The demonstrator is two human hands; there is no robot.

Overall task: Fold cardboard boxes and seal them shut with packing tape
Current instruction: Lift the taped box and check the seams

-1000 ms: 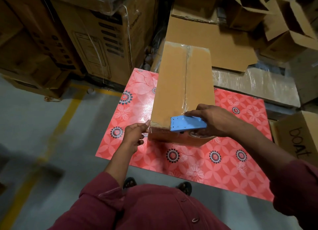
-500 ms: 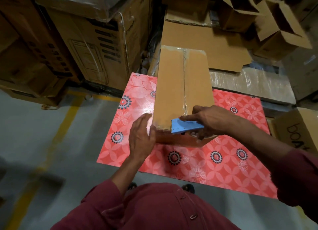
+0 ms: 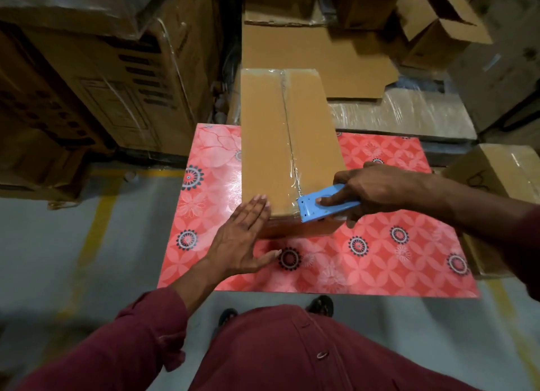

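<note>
Cardboard box [image 3: 280, 145] on red floral table [image 3: 380, 262], stacked cartons [image 3: 96, 78] behind; left fingers [image 3: 257, 206] flat, right fingers [image 3: 336, 199] gripping dispenser [image 3: 324, 205].

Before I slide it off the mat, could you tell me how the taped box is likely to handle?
The taped box lies long and flat, so it should slide rather than tip. The glossy pink mat probably offers little grip. It looks stiff with its seam taped. Its weight cannot be judged; the left hand steadies it flat.
</note>
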